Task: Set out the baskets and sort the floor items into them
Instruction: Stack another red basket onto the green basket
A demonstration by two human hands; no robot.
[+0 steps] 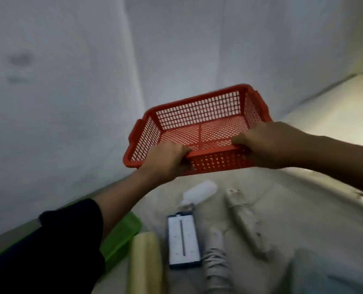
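We held the red basket (199,128) in the air in front of the grey wall (59,92), tilted so that its open mesh interior faced us. Our left hand (165,160) clenched the near rim close to the left corner, thumb on top, while our right hand (267,143) gripped the same rim at the right corner, fingers (238,139) curled over the edge. Below, on the floor (293,209), lay a white bottle (199,192), a flat dark-framed panel (182,242), a pale yellow roll (146,264), a long dusty beige piece (246,221) and a grey ribbed object (216,262) (blurred, so we could not tell what). A green basket (121,240) sat beside the wall, partly hidden by our dark sleeve (49,251).
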